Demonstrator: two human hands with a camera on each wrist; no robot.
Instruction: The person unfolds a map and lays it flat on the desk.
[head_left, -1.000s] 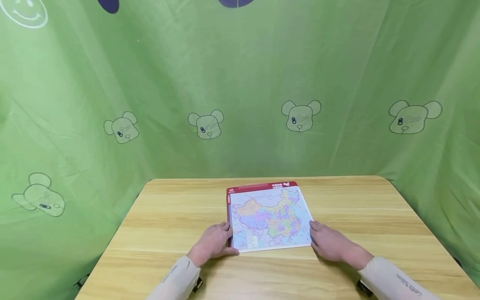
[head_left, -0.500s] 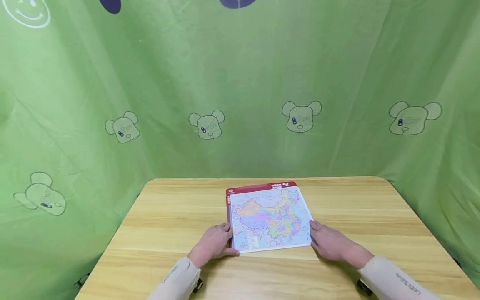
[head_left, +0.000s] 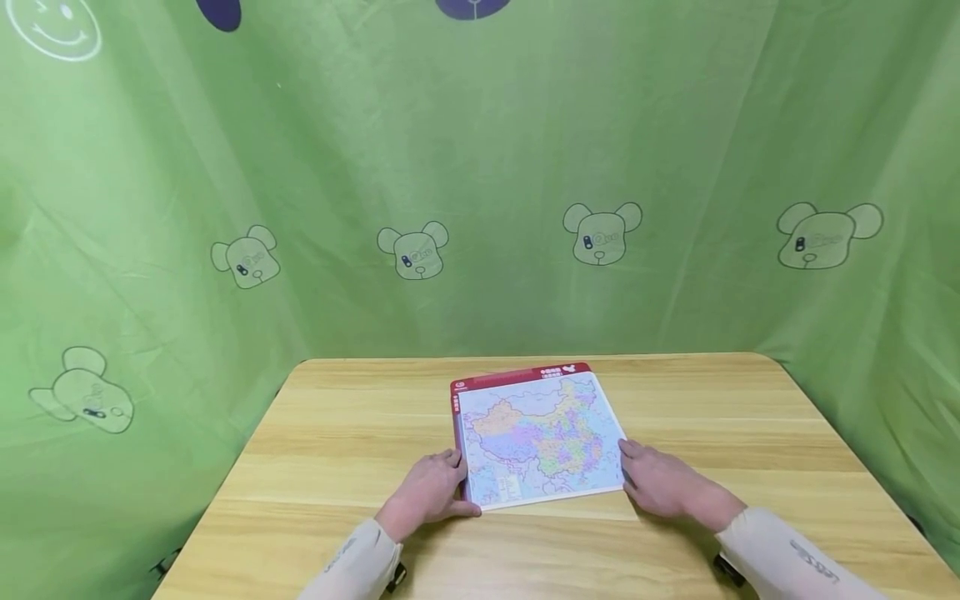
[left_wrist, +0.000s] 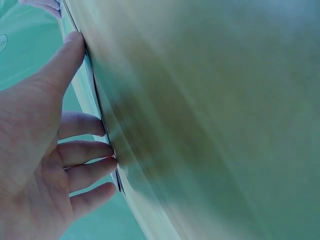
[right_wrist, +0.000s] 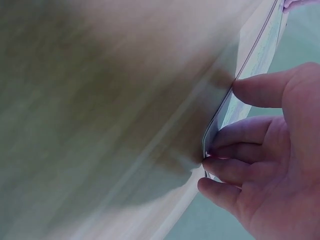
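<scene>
Lower centre of frame: left hand (head_left: 429,489) and right hand (head_left: 662,482), fingers unclenched, touch opposite edges of the map board (head_left: 536,442), apparently steadying it; next move likely needs even pressure.

Passage above the map board (head_left: 540,442), green curtain (head_left: 495,317) beyond the table (head_left: 337,433)

Even, bright light around the map board (head_left: 540,437); dimmer, cooler-toned wrist views.
In the head view, pale sheen lies on the table (head_left: 360,433) before the map board, soft shadows sit below the left hand (head_left: 429,490) and right hand (head_left: 660,482) at its sides, its small print blurs, and faint light streaks run down the curtain (head_left: 487,158) beyond it. Both wrist views show the table beside it blurred and darkly shadowed.
</scene>
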